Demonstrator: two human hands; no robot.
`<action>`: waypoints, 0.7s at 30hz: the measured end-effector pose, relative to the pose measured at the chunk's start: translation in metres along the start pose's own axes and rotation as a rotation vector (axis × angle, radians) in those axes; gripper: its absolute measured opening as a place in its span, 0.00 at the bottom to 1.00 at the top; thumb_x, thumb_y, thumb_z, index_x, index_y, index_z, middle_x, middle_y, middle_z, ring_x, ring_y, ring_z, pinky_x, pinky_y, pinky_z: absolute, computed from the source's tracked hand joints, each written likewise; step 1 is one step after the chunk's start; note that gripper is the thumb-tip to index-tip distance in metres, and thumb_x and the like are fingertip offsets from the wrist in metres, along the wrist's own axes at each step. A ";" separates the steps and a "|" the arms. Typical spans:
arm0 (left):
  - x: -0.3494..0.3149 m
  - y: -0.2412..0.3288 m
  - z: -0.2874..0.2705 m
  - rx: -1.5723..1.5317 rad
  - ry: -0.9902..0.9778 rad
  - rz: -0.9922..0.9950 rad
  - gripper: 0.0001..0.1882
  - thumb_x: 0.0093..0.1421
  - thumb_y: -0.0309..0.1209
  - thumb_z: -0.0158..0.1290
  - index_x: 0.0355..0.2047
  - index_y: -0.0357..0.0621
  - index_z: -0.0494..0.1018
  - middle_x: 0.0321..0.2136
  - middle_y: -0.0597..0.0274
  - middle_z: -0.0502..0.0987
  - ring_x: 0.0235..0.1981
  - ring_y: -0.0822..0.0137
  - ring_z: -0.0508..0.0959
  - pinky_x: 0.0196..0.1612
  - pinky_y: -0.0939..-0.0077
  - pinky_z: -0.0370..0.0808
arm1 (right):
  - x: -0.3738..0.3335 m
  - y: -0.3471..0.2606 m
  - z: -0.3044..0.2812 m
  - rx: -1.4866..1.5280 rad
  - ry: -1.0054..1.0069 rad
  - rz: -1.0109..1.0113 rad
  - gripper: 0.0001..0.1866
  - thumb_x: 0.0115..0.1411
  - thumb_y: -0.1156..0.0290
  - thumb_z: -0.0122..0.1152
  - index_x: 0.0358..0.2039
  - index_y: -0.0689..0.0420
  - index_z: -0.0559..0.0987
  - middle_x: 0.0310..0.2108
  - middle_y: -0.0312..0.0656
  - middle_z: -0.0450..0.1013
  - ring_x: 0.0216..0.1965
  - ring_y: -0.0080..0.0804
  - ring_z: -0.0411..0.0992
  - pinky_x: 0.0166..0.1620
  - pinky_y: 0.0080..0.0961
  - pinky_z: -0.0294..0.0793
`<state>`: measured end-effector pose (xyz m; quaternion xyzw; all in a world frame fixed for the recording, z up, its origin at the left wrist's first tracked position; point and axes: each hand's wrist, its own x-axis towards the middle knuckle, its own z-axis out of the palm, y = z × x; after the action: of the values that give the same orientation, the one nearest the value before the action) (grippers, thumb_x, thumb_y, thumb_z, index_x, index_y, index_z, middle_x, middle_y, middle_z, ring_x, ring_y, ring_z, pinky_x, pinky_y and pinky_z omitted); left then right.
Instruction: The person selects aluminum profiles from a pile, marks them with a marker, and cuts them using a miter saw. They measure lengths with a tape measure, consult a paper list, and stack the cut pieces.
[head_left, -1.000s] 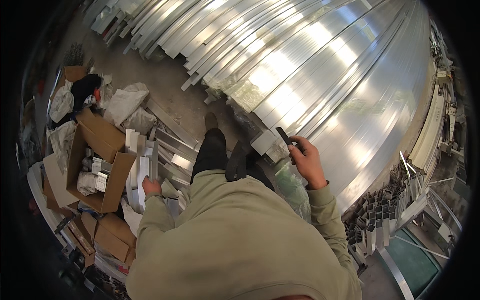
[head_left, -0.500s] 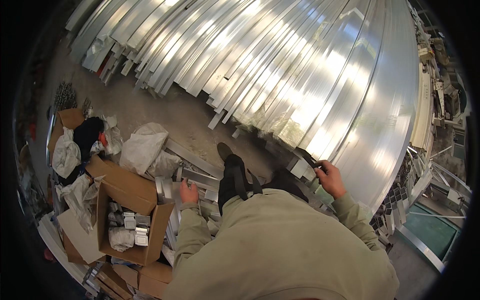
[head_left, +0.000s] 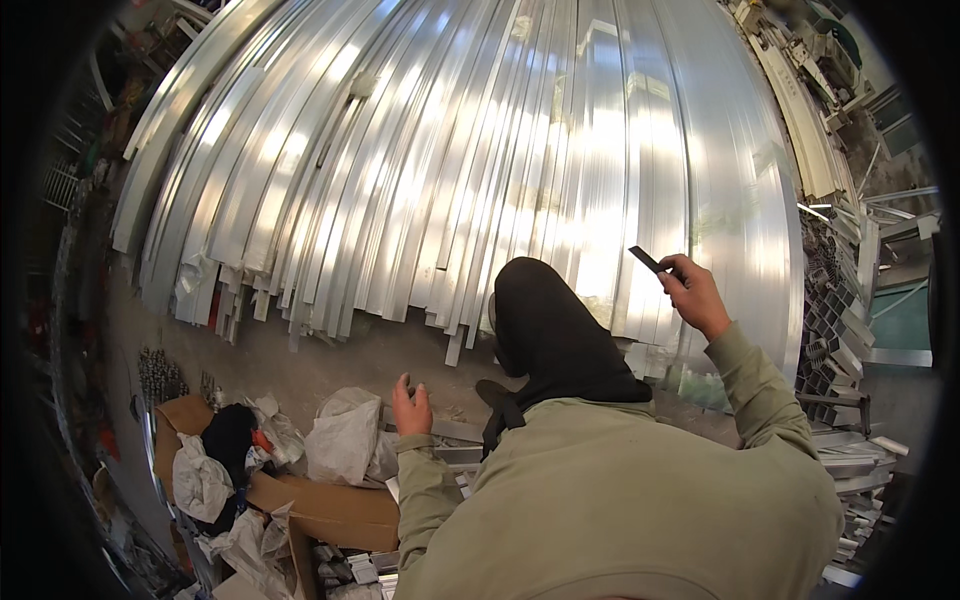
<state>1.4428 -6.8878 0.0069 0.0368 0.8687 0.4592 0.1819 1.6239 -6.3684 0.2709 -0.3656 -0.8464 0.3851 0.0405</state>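
My right hand (head_left: pixel 692 294) is raised over the shiny metal profiles (head_left: pixel 460 200), its fingers pinched round one end of a short flat black strip (head_left: pixel 645 259). The strip slants up to the left, clear of my fingers. My left hand (head_left: pixel 412 405) hangs beside my body with its fingers apart and nothing in it. A white sack (head_left: pixel 344 432) lies nearest to it, just to its left. One of my legs, in dark trousers (head_left: pixel 555 325), is lifted against the ends of the profiles.
At the lower left stand an open cardboard box (head_left: pixel 335 512) with silvery metal parts, white plastic bags (head_left: pixel 202 480) and a dark cloth (head_left: pixel 228 438). Stacks of cut hollow profiles (head_left: pixel 832 335) and long beige bars (head_left: pixel 795 110) line the right. Uneven profile ends jut over the floor.
My right hand has moved up over the profiles with the black strip. My left hand has risen away from the box. One leg has lifted, and the view has shifted toward the stack.
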 end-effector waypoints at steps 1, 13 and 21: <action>0.008 0.001 -0.002 0.011 -0.027 -0.015 0.27 0.71 0.33 0.55 0.67 0.33 0.68 0.61 0.40 0.74 0.56 0.46 0.80 0.58 0.54 0.77 | 0.018 -0.006 0.005 0.033 0.007 0.012 0.13 0.70 0.69 0.63 0.51 0.62 0.80 0.27 0.39 0.76 0.26 0.25 0.71 0.32 0.30 0.70; 0.286 0.200 -0.039 0.263 -0.120 0.179 0.25 0.70 0.29 0.56 0.65 0.34 0.70 0.60 0.42 0.75 0.57 0.46 0.79 0.59 0.53 0.77 | 0.385 -0.146 -0.007 0.193 -0.074 -0.330 0.12 0.72 0.67 0.62 0.50 0.59 0.80 0.27 0.40 0.76 0.28 0.27 0.71 0.34 0.30 0.72; 0.401 0.468 -0.109 0.448 -0.184 0.175 0.25 0.70 0.32 0.57 0.65 0.36 0.71 0.61 0.41 0.75 0.57 0.43 0.79 0.60 0.51 0.77 | 0.501 -0.226 -0.190 0.055 0.023 -0.111 0.13 0.71 0.64 0.62 0.49 0.59 0.80 0.27 0.48 0.77 0.27 0.42 0.74 0.34 0.40 0.72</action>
<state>0.9834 -6.6115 0.3295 0.1926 0.9221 0.2642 0.2069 1.1922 -6.0227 0.4512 -0.3211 -0.8540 0.4011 0.0815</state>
